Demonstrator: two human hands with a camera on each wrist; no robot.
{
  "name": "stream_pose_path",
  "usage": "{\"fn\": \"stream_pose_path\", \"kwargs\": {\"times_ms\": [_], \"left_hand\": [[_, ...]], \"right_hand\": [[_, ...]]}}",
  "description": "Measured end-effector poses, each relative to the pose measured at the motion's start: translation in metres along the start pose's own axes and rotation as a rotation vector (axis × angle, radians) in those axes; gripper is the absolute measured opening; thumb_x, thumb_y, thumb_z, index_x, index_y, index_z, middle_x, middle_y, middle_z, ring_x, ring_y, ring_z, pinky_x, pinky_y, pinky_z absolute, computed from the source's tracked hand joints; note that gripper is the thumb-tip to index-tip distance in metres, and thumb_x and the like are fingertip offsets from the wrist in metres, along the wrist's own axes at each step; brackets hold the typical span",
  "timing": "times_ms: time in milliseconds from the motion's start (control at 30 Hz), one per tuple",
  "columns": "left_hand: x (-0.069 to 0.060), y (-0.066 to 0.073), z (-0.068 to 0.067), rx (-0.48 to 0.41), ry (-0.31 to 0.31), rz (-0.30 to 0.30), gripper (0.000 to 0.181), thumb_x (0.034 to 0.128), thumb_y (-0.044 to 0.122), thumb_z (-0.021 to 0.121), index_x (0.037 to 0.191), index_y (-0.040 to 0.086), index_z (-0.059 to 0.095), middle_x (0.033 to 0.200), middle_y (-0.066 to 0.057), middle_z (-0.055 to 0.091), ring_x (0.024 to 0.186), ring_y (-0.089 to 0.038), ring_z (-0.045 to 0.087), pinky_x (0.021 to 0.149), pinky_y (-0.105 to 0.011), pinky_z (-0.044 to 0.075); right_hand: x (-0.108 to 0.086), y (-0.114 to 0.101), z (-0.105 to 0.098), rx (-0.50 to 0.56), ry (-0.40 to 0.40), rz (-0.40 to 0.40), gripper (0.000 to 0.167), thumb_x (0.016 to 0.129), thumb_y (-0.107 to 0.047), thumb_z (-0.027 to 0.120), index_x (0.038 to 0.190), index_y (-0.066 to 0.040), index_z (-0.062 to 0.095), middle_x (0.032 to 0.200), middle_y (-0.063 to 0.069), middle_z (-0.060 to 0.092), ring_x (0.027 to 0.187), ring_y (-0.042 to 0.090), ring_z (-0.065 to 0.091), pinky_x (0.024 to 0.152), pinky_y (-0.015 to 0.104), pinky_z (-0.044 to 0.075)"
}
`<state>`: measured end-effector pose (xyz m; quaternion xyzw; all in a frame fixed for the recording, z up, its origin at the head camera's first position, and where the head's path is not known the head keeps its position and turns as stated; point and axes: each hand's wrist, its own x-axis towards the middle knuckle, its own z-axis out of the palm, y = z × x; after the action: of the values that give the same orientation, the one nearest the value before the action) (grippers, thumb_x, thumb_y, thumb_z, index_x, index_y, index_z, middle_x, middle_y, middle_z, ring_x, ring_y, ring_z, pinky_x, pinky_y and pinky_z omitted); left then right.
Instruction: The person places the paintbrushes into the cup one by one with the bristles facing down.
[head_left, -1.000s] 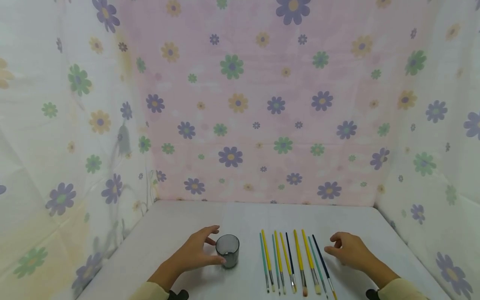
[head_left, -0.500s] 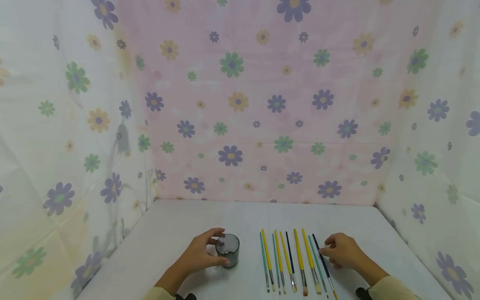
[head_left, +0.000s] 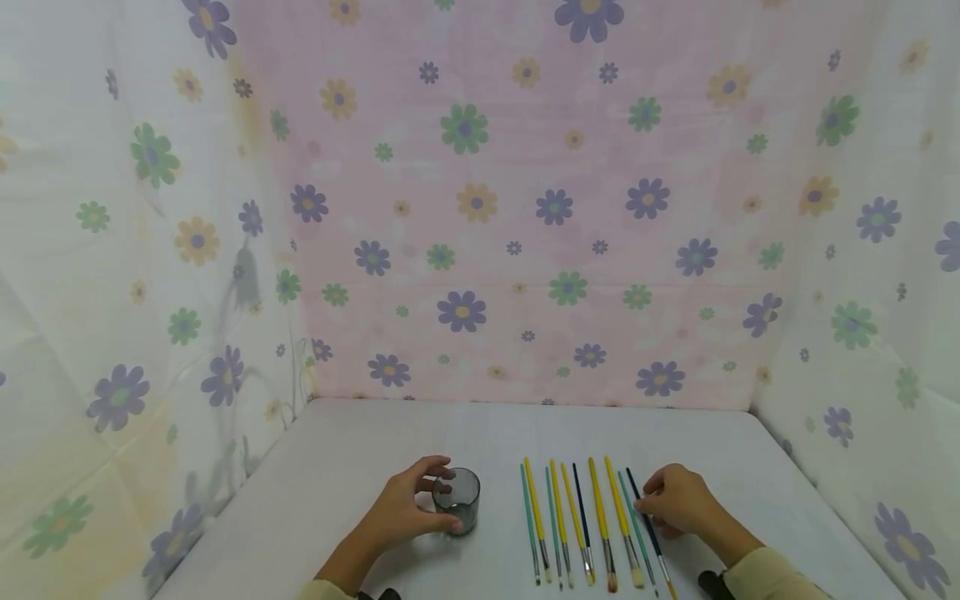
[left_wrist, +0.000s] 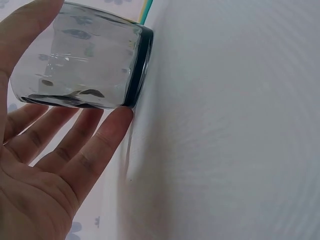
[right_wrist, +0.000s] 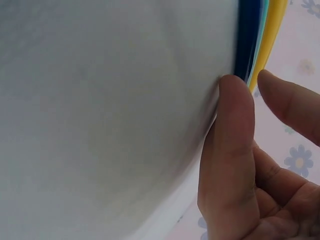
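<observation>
Smoke-grey, a tumbler [head_left: 459, 507] is held upright on the surface [head_left: 360, 433] in the curved grip of the left hand [head_left: 401, 504], left of a row of paintbrushes [head_left: 597, 500]. At the row's right end, the dark-blue brush [head_left: 657, 546] is touched by the right hand [head_left: 677, 502], whose thumb and fingertip are set narrowly apart.

Paintbrushes [head_left: 597, 500] yellow, teal, dark blue; glass [head_left: 462, 506] smoky grey; table [head_left: 495, 442] white; backdrop [head_left: 487, 279] pink, flowered purple, green, orange.

Pale beige left sleeve [head_left: 327, 590] and matching right sleeve [head_left: 774, 573], bottom of head view; black rounded piece [head_left: 715, 585] beside right one, similar by left.
</observation>
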<state>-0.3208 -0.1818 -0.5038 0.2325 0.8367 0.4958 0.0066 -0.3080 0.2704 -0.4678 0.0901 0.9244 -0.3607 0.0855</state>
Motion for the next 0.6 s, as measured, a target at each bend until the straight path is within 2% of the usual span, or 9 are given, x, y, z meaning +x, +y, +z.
{"fn": "stream_pose_path", "kwargs": {"times_ms": [200, 600], "left_hand": [[0.0004, 0.0008, 0.0004, -0.008, -0.022, -0.034, 0.078, 0.0744, 0.041, 0.094, 0.141, 0.021, 0.058, 0.135, -0.005, 0.068, 0.118, -0.024, 0.068, 0.080, -0.029, 0.057], [0.0013, 0.0016, -0.0012, -0.026, -0.038, -0.041, 0.076, 0.0765, 0.037, 0.093, 0.140, 0.014, 0.059, 0.134, -0.009, 0.069, 0.117, -0.025, 0.069, 0.083, -0.032, 0.058]], "right_hand": [[0.0020, 0.0018, 0.0021, -0.017, 0.012, -0.019, 0.036, 0.082, -0.015, 0.087, 0.105, 0.004, 0.067, 0.085, 0.007, 0.068, 0.066, 0.018, 0.066, 0.055, 0.031, 0.058], [0.0088, 0.0005, 0.0045, -0.044, -0.003, 0.035, 0.025, 0.082, -0.008, 0.081, 0.101, 0.003, 0.068, 0.085, 0.010, 0.066, 0.067, 0.019, 0.066, 0.055, 0.029, 0.057]]}}
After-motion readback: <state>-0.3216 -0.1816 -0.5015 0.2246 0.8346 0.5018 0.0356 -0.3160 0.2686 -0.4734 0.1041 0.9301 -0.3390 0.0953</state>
